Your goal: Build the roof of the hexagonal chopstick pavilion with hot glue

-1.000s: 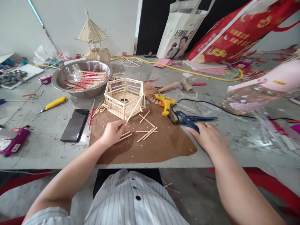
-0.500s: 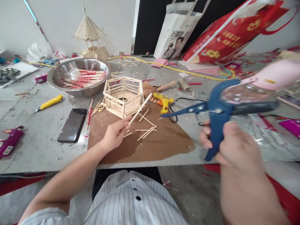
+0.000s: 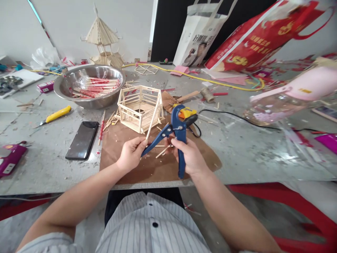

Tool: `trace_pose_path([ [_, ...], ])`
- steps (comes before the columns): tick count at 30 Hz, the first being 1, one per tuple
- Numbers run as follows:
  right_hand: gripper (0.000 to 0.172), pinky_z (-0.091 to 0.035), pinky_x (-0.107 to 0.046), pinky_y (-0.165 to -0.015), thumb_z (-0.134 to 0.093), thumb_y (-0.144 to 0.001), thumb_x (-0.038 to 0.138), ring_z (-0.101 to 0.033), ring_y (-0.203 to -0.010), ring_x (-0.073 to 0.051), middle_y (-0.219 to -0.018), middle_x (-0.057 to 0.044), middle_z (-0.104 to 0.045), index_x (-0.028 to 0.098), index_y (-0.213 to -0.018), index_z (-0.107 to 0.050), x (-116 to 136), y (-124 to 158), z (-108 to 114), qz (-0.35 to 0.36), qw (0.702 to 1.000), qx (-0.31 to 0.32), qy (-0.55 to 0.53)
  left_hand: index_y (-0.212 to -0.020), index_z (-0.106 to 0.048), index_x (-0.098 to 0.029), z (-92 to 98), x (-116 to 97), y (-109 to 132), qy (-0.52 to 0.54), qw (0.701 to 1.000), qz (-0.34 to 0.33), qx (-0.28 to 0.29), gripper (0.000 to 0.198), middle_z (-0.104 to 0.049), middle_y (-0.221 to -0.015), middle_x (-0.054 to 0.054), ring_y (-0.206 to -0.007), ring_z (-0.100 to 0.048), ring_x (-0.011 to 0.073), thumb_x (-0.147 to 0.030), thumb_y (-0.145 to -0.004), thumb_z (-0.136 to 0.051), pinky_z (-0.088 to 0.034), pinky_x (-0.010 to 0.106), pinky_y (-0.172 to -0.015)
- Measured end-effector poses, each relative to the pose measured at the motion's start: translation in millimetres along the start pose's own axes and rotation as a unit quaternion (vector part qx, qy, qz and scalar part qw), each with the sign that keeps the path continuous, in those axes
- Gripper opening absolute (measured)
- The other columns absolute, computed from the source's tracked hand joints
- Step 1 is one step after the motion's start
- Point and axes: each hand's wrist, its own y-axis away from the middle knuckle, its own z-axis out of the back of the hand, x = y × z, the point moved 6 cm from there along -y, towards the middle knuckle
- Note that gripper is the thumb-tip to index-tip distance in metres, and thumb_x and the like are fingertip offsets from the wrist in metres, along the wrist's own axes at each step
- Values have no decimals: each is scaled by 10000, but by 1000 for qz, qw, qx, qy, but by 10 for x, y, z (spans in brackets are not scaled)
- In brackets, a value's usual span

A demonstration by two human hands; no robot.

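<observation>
My left hand pinches the lower end of a thin wooden stick, which slants up and to the right. In my right hand is a blue pipe cutter, its handles spread apart. One handle's tip comes up against or very close to my left fingertips; I cannot tell if they touch. Just behind the stick stands a small six-sided frame built of wooden sticks. Loose cut sticks lie beneath the cutter on a brown sheet. The cutter partly hides a yellow glue gun.
A steel bowl of wrapped chopsticks stands at the back left, before a stick-built pagoda. A phone and a yellow utility knife lie to the left. On the right are a pink-topped clear bottle and a black cord.
My right hand has brought the pipe cutter leftward from the right side to beside my left hand. The stick in my left hand now stands steeper.
</observation>
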Motion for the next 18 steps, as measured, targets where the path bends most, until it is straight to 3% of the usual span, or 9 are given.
trace_pose_path([
  [2,176,-506,-289,-640,-686,-610,247,-605,-776,-154,-782,13,-647,203,-746,-584,-112,-12,-86,-11,998,-7,-62,-765,-599,-137,-1,-7,27,-25,999,-29,-26,292,-550,-586,-17,-489,-487,69,-384,-832,-459,-407,178,-496],
  [5,152,-488,-382,-769,-591,-666,292,-583,-950,-203,-908,-8,-663,231,-805,-601,-223,33,-283,-29,990,38,-135,-761,-595,-142,-7,-27,46,-50,996,-58,-44,277,-574,-620,-12,-508,-499,68,-353,-851,-438,-417,176,-519],
  [8,274,-446,-445,-843,-512,-682,300,-572,-997,-225,-964,-25,-662,244,-935,-602,-264,93,-437,-40,985,88,-145,-805,-599,-143,10,-95,36,-101,988,-100,-51,244,-604,-650,0,-551,-534,75,-302,-865,-425,-432,172,-546],
  [11,346,-433,-450,-857,-513,-658,269,-588,-960,-236,-916,-32,-667,228,-993,-595,-158,122,-377,4,993,69,-98,-814,-584,-135,90,-238,33,-206,956,-191,-80,187,-620,-690,22,-627,-567,91,-231,-860,-431,-445,181,-605],
  [13,337,-443,-436,-835,-536,-654,264,-603,-908,-238,-872,-31,-662,218,-983,-594,27,157,-225,57,998,31,-14,-809,-572,-132,167,-333,51,-280,918,-256,-112,159,-618,-698,33,-652,-568,102,-190,-853,-430,-444,193,-627],
  [15,283,-446,-418,-816,-556,-673,284,-603,-874,-237,-883,-31,-647,220,-945,-592,274,223,-49,109,985,-5,136,-818,-563,-133,244,-393,77,-325,887,-297,-139,145,-627,-726,47,-674,-569,110,-165,-848,-426,-443,203,-639],
  [16,240,-440,-410,-821,-559,-691,304,-594,-890,-240,-911,-39,-637,220,-913,-594,395,262,26,127,962,-21,240,-825,-562,-136,271,-409,88,-335,879,-306,-145,142,-633,-748,53,-688,-570,113,-161,-848,-424,-442,206,-645],
  [18,217,-419,-414,-826,-579,-693,329,-568,-922,-268,-958,-70,-618,213,-876,-590,592,338,132,151,859,-57,485,-828,-561,-147,289,-421,106,-339,878,-308,-138,147,-639,-772,56,-706,-572,116,-167,-850,-417,-440,208,-654],
])
